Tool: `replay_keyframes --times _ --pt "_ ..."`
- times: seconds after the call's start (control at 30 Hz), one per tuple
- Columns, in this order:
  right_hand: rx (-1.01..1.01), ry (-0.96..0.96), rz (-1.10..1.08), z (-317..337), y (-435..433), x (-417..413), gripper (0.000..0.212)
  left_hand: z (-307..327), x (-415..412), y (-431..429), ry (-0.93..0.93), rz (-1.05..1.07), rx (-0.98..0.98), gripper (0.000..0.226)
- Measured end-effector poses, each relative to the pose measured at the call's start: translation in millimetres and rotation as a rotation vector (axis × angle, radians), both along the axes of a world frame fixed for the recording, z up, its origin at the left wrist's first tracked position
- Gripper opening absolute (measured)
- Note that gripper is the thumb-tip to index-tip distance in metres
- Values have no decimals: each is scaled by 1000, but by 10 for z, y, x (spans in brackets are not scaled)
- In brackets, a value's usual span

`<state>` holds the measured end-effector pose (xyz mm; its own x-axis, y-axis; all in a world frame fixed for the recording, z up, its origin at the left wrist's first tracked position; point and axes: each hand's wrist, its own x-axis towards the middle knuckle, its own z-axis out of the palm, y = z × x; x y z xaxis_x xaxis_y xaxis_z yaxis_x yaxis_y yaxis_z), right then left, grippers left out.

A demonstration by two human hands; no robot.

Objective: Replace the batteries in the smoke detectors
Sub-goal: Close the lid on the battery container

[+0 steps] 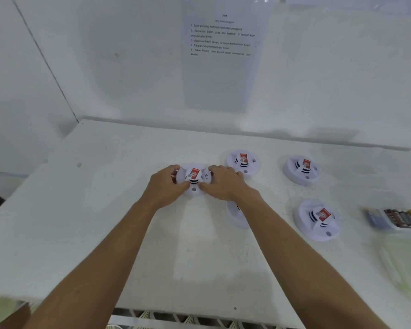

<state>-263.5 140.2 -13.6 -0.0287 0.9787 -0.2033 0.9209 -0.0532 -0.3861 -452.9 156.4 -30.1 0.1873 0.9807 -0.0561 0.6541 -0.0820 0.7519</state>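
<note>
White plastic smoke detector is being gripped on the table from both sides: the left hand is being curled round its left rim, the right hand round its right rim. With the unit lying squarely between two equally near hands, an opposed twist is probably being prepared.

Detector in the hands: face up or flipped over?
Face up. The detector shows its red label and grey button on top, while the left hand and right hand grip its rim.
</note>
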Motion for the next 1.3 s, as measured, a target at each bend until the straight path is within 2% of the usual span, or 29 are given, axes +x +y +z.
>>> replay_keyframes --times 0.07,0.13,0.23,0.33,0.57,0.7,0.97,1.17,1.3 --pt "-7 25 -8 49 -25 23 65 16 9 -2 24 8 -12 58" --pt "22 88 -31 123 -84 70 63 63 34 -44 37 25 12 65" --pt "121 259 -72 236 -248 194 48 213 149 -194 -25 26 114 56" --pt "228 431 -141 368 -488 348 41 426 361 -390 -107 -22 207 44" --pt "344 603 -266 642 -1261 1080 31 783 1173 -947 -199 -259 281 35" --pt "277 574 -316 635 -1766 1733 27 704 1790 -1305 -139 -370 319 36" --pt "281 478 -458 384 -2733 2934 30 353 2919 -2082 -12 -526 180 39" --pt "336 215 -561 51 -3167 3563 35 73 3495 -2429 64 -415 107 44" --pt "286 77 -648 -134 -3319 3813 52 -20 3724 -2577 107 -302 64 54"
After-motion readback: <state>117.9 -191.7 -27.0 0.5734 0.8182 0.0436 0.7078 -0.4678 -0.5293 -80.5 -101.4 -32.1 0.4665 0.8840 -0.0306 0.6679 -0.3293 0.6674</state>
